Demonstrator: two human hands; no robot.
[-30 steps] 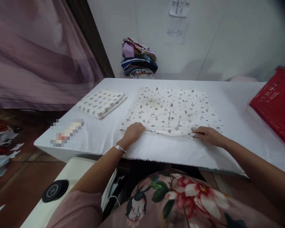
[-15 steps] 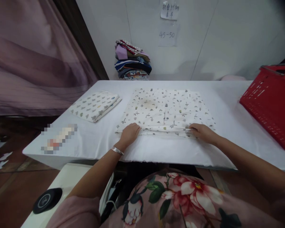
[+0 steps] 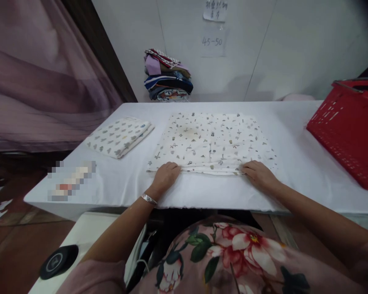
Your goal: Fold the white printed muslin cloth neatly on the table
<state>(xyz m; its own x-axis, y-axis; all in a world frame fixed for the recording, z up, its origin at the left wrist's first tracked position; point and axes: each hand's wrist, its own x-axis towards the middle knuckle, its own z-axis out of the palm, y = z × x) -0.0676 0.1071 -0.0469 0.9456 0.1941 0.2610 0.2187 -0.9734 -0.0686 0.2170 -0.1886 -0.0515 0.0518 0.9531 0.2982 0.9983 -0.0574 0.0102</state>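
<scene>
White cotton-looking cloth with small printed motifs lies flat on our white-covered table, its near edge gathered in narrow folds. Our left hand rests on the left part of that edge, fingers together and lightly curled over it; our right hand has the right part between bent fingers and thumb, nearly closed. To the left of it, apart, we have a folded cloth with grey cloud-like shapes. A red plastic basket stands at the table's right, and a stack of folded fabrics sits beyond the far edge, against the wall.
</scene>
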